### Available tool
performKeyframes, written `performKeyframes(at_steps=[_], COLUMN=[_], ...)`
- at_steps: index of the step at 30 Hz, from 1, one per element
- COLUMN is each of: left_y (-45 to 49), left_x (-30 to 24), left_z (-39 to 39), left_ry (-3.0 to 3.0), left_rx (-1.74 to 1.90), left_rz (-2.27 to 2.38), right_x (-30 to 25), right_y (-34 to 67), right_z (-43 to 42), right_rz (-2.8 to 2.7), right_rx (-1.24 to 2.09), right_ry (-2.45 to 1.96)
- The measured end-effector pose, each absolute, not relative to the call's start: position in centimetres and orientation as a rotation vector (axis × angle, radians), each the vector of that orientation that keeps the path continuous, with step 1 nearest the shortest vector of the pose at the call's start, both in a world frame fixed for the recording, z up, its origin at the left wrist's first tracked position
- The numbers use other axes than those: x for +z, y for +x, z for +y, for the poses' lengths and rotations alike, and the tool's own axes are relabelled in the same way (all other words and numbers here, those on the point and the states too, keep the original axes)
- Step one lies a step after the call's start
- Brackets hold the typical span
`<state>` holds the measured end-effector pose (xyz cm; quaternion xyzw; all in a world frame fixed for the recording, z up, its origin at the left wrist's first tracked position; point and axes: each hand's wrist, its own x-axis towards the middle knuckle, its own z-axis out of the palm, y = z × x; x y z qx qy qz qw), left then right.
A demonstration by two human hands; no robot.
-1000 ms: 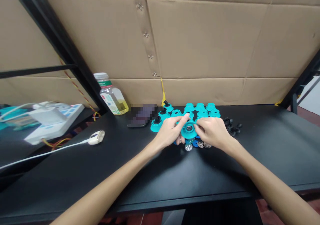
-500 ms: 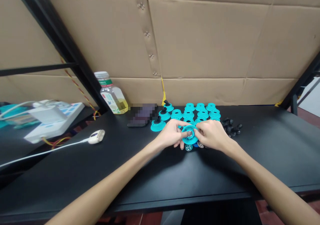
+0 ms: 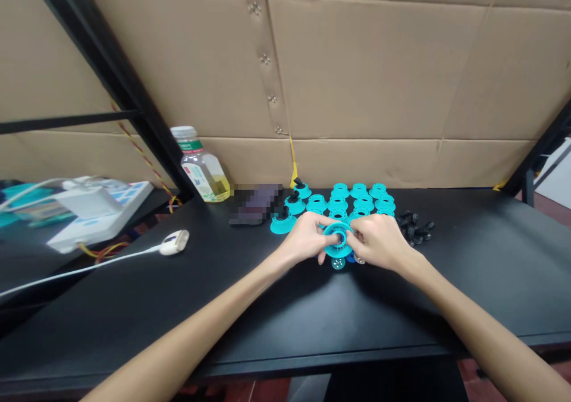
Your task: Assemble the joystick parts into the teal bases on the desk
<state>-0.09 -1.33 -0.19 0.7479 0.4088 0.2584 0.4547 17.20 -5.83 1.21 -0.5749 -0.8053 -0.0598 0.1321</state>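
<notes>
The fingertips [image 3: 322, 226] of my left hand [image 3: 301, 239] and right hand [image 3: 375, 241] are closed on the rim of a teal plastic disc [image 3: 338, 252], pinching it from both sides with its centre hole facing up, at the near edge of the group of parts. Just below it, at 6 o'clock, lie a clear round piece [image 3: 338, 264], a blue piece [image 3: 351, 258] and a silver round piece [image 3: 359, 260]; my hands may hide more. At 10 o'clock, three teal discs [image 3: 282, 225] carry black knobs [image 3: 284, 212]. At 12 o'clock, I count ten bare teal discs [image 3: 338, 204], though my hands may cover others. So three look finished, the one in my fingers shows no knob, and ten have none yet. At 2 o'clock sits a heap of black pieces [image 3: 414, 226], too tangled to count exactly, perhaps ten. Farther out at 10 o'clock are one plastic bottle [image 3: 201, 167] with yellow liquid and a blurred flat object [image 3: 256, 204], all on a black tabletop [image 3: 491, 283] before a cardboard wall [image 3: 357, 75]
</notes>
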Motion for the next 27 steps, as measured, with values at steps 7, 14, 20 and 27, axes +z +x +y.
performKeyframes(at_steps=[7, 14, 20, 27], left_y=[-0.2, 0.0, -0.1, -0.2], left_x=[0.4, 1.0, 0.7, 1.1], left_z=[-1.8, -1.7, -1.1, -1.7], left_ry=[1.857, 1.708, 1.640, 1.873], left_rx=[0.634, 0.802, 0.866, 0.889], left_rz=[1.050, 0.998, 0.984, 0.944], right_x=[1.6, 1.9, 1.9, 3.1], right_y=[17.5, 18.5, 18.8, 20.4], right_z=[-5.7, -5.2, -5.2, -5.1], right_rz=[-2.295, -2.171, -2.125, -2.049], right_rx=[-0.179, -0.310, -0.294, 0.007], right_ry=[-1.659, -1.557, -1.485, -1.348])
